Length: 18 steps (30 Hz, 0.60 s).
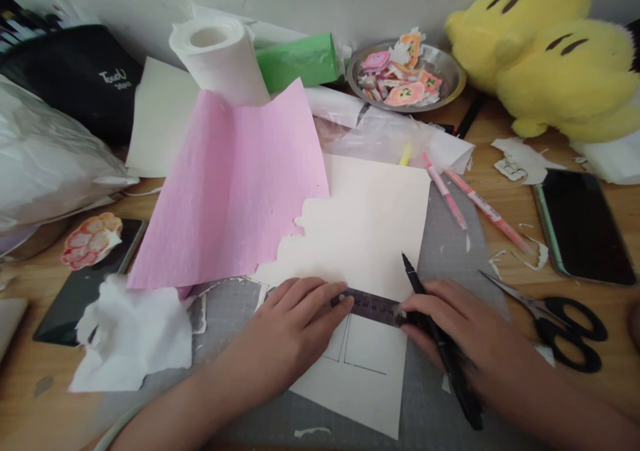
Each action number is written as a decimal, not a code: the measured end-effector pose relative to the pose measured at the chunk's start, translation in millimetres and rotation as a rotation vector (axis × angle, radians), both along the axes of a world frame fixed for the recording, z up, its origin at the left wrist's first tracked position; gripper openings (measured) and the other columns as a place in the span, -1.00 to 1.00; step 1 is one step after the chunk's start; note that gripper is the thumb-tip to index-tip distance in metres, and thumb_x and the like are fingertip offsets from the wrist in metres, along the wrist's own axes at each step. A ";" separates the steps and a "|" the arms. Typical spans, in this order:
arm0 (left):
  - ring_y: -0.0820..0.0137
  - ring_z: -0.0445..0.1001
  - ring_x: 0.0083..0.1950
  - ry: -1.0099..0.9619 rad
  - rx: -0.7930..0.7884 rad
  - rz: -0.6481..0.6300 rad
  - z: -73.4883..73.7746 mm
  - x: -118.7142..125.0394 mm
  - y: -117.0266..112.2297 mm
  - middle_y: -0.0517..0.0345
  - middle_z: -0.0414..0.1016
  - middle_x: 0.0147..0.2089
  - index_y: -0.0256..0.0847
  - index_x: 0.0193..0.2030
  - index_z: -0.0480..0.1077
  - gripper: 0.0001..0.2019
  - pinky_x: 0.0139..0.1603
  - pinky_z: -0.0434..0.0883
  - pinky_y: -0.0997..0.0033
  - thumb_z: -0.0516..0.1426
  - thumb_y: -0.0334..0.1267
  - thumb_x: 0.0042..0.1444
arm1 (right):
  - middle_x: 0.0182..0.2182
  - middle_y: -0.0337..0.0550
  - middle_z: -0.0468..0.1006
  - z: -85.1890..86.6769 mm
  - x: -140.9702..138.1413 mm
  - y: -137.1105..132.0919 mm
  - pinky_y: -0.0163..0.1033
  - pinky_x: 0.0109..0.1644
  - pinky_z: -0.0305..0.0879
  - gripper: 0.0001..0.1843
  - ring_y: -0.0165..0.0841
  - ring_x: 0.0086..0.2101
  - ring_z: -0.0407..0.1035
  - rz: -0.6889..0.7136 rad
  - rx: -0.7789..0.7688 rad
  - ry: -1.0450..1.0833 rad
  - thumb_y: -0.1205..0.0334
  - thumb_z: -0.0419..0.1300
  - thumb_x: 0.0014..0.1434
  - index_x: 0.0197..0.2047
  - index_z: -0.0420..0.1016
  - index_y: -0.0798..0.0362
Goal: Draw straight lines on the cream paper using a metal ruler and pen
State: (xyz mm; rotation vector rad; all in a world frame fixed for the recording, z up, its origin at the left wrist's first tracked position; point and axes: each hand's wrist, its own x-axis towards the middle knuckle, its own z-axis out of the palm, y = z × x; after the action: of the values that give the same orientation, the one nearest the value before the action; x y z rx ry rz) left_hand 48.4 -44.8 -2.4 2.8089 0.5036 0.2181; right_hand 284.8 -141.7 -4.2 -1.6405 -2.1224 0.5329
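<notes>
A dark metal ruler lies across a sheet of white paper that bears thin ruled black lines below it. My left hand presses the ruler's left end against the paper, its fingers close together. At the other end, the thumb and fingers of my right hand pinch the ruler. That same hand also holds a black pen, its tip pointing up and away from the paper. A pink sheet with a ragged cut edge overlaps the white paper's upper left.
Black-handled scissors lie at the right, near a phone. A grey cutting mat is under the paper. Behind stand a paper roll, a metal dish of cutouts, and yellow plush toys. Torn white paper sits left.
</notes>
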 end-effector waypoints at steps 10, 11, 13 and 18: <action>0.20 0.27 0.08 0.055 0.032 -0.018 0.5 -1.6 -1.6 -0.02 0.34 0.13 -0.30 0.12 0.28 -0.68 0.02 0.33 0.17 -0.01 -0.45 0.23 | -0.53 -0.26 0.51 23.0 -17.1 -8.6 -0.41 -0.34 0.40 -0.82 -0.44 -0.48 0.42 0.134 -0.030 0.181 0.46 0.05 -0.01 -0.35 0.37 0.03; 0.19 0.27 0.08 0.064 0.041 -0.021 0.7 -1.9 -2.1 -0.02 0.33 0.14 -0.30 0.13 0.27 -0.68 0.02 0.33 0.16 -0.02 -0.45 0.24 | -0.57 -0.28 0.48 18.4 -19.7 -9.8 -0.41 -0.40 0.38 -0.83 -0.44 -0.53 0.40 0.088 -0.025 0.204 0.47 0.03 -0.02 -0.41 0.34 0.02; 0.18 0.26 0.09 0.079 0.064 -0.025 0.9 -2.7 -3.1 -0.03 0.32 0.16 -0.30 0.14 0.26 -0.67 0.03 0.32 0.15 -0.04 -0.45 0.25 | -0.57 -0.28 0.48 8.0 -24.0 -11.8 -0.42 -0.42 0.37 -0.82 -0.45 -0.53 0.41 0.080 0.028 0.256 0.47 0.01 -0.03 -0.40 0.32 0.03; 0.17 0.25 0.10 0.096 0.109 -0.037 0.0 -4.4 -5.0 -0.03 0.30 0.17 -0.31 0.16 0.24 -0.65 0.04 0.30 0.14 -0.06 -0.45 0.25 | -0.50 -0.25 0.53 -7.2 -27.7 -14.4 -0.41 -0.38 0.36 -0.79 -0.41 -0.44 0.48 0.066 0.081 0.254 0.48 0.01 0.01 -0.28 0.28 0.03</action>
State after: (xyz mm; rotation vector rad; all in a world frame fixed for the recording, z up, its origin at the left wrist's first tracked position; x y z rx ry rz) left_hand 44.0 -49.7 -2.4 2.9434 0.4735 0.1058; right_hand 257.1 -156.1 -11.4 -1.3834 -1.9888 0.6304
